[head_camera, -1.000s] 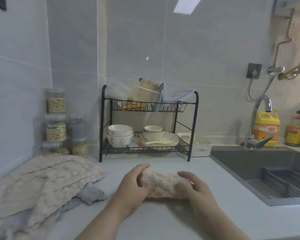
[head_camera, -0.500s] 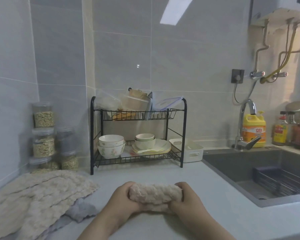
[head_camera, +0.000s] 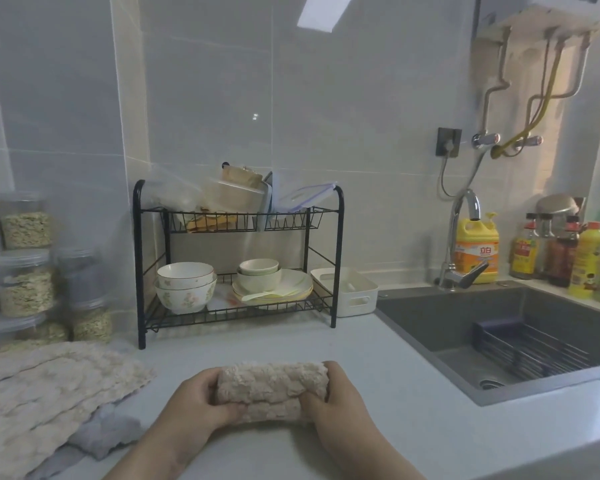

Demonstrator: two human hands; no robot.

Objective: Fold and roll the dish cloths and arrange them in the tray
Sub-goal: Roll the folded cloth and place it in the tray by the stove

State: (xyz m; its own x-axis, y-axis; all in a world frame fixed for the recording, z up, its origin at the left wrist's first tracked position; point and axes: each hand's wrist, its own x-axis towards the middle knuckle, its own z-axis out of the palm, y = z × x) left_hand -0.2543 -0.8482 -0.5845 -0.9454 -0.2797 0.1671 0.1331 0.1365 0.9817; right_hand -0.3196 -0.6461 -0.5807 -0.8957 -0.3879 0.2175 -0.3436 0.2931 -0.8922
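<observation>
A beige fluffy dish cloth is rolled into a thick cylinder on the pale countertop in front of me. My left hand grips its left end and my right hand grips its right end, thumbs pressed into the near side. A pile of unrolled beige dish cloths lies at the left, with a grey cloth under its near edge. The white tray stands at the back, to the right of the dish rack.
A black two-tier dish rack with bowls and plates stands against the wall. Stacked jars fill the left corner. A dark sink with a faucet and bottles lies to the right.
The roll has grown tighter and thicker between my hands. The view has tilted upward, so the hands and the roll sit lower in the frame.
</observation>
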